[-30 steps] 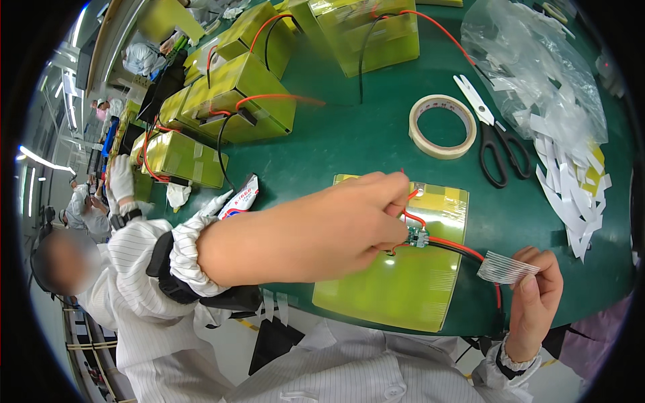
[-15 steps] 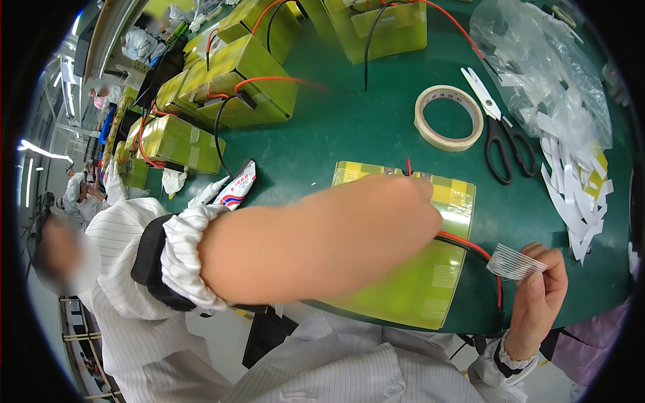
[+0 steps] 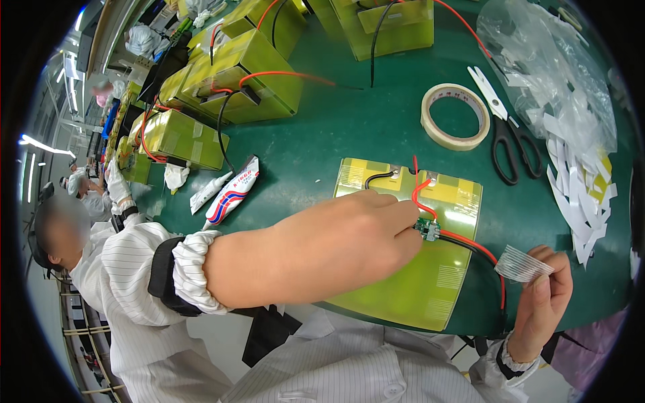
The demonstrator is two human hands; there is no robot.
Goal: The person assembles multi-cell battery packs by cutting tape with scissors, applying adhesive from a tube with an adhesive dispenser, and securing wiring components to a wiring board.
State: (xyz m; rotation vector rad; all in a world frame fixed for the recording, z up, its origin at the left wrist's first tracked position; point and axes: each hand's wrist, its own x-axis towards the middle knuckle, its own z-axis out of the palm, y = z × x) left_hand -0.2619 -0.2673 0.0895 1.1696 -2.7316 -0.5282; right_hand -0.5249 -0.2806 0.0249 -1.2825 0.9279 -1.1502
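Note:
A flat yellow-green battery pack (image 3: 396,292) lies on the table in front of me. My left hand (image 3: 366,235) reaches across it with curled fingers, closed at the left end of a small green circuit board (image 3: 428,230); the fingertips are partly hidden. Red and black wires (image 3: 470,243) run from the board off the pack's right side. Along the pack's far edge, a short black wire (image 3: 380,176) and a red wire (image 3: 418,195) are attached. To the right of the pack, my right hand (image 3: 545,289) pinches a piece of clear striped tape (image 3: 521,264) between thumb and fingers.
Beyond the pack lie a masking tape roll (image 3: 430,131), black-handled scissors (image 3: 507,144) and white paper strips (image 3: 570,195) beside a clear plastic bag (image 3: 537,60). Two tubes (image 3: 235,191) rest at the left. More wired battery packs (image 3: 262,87) stand behind; a co-worker (image 3: 124,181) is at far left.
My left hand has drawn back toward me and slightly left, uncovering the circuit board and the wires at the pack's far edge. The right hand still holds the tape.

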